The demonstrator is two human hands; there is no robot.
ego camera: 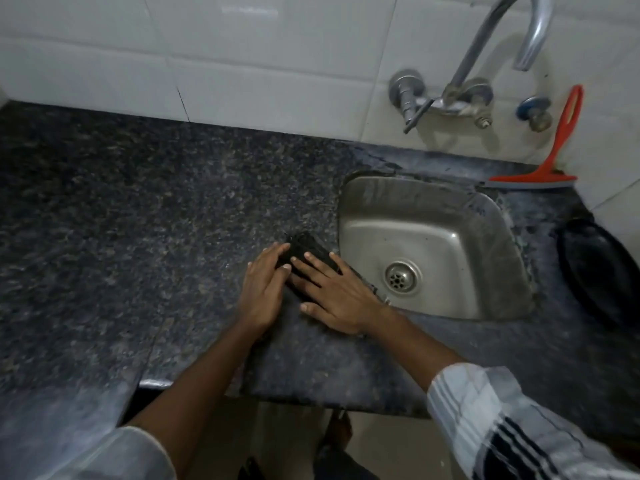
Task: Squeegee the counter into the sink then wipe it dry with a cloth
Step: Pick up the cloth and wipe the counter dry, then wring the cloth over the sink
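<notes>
Both hands, left (264, 292) and right (337, 299), press flat, fingers spread, on dark cloth (308, 252) on tabletop (138, 216) just beside sink (485, 209). Squeegee (554, 157) leans behind sink.

Both hands cover most of the dark cloth (306, 249), so its full shape cannot be told. Far right of the right hand (341, 299), a black object (595, 268) is cut by the frame edge. The tap (519, 32) is cropped above.

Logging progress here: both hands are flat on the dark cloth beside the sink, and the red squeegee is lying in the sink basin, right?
Not quite. The head view shows the red squeegee propped against the wall tiles behind the sink, not in the basin. Both hands, left and right, do press the dark cloth.
</notes>
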